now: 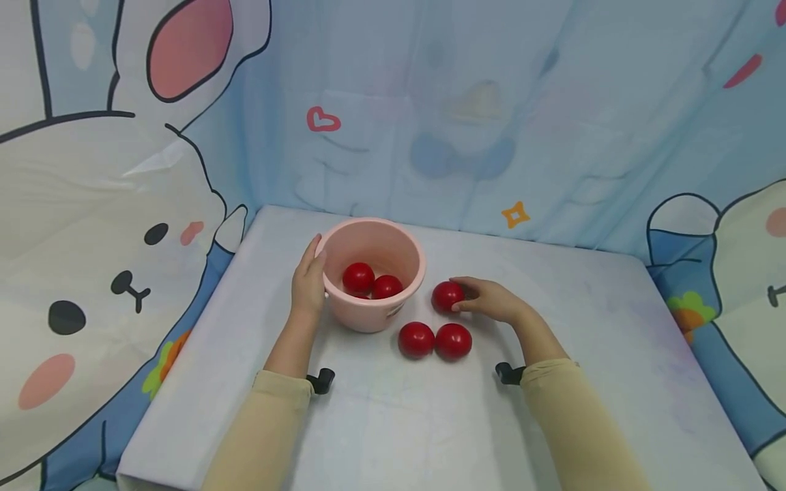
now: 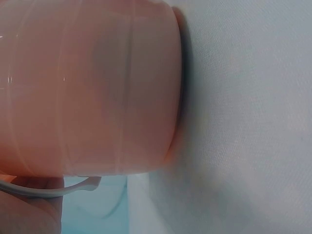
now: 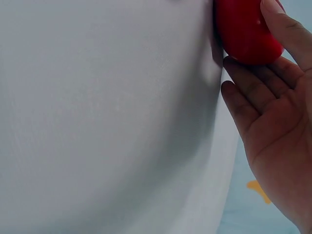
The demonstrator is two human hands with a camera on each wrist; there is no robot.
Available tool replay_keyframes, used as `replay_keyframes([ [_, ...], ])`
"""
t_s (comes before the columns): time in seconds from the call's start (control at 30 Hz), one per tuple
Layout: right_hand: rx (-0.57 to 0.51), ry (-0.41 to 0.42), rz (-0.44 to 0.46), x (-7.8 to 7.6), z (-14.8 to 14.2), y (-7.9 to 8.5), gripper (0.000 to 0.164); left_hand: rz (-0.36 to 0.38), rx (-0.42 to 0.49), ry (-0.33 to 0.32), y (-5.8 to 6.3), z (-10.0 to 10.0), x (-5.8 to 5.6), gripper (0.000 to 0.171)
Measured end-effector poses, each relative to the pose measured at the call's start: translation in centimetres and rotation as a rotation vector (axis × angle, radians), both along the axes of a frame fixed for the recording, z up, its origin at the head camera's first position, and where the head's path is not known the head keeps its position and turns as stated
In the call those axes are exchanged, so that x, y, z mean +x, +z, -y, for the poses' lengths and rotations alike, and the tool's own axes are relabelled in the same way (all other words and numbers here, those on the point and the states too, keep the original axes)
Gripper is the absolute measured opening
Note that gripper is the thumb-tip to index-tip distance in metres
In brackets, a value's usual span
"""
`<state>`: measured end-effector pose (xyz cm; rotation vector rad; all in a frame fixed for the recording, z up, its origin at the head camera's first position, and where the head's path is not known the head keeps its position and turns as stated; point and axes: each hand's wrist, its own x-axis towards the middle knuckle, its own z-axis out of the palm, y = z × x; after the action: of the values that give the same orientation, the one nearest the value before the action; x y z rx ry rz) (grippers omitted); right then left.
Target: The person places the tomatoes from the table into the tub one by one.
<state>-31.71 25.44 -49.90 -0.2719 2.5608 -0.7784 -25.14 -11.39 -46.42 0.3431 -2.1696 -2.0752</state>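
Observation:
A pink bucket (image 1: 362, 315) stands upright on the table, with red balls (image 1: 358, 279) inside it; its lower contents are partly hidden. My left hand (image 1: 307, 286) holds the bucket's left side near the rim. The left wrist view shows the bucket wall (image 2: 92, 87) close up, with a thin handle (image 2: 44, 189) across part of the hand. To the bucket's right, my right hand (image 1: 494, 300) grips a red ball (image 1: 446, 297) between thumb and fingers. That ball (image 3: 248, 34) also appears in the right wrist view, with the thumb laid over it.
Two more red balls (image 1: 416, 340) sit side by side on the white table (image 1: 393, 436), in front of the gripped one. A blue patterned curtain (image 1: 381, 164) hangs behind the table's back edge. Cartoon rabbit prints flank the table left and right.

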Motion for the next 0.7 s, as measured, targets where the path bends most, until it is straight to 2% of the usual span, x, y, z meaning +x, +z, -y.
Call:
replay_keyframes([
  [0.7, -0.034, 0.019, -0.029, 0.25, -0.2, -0.32, 0.076, -0.002, -0.003, -0.003, -0.29, 0.08, -0.15, 0.045],
])
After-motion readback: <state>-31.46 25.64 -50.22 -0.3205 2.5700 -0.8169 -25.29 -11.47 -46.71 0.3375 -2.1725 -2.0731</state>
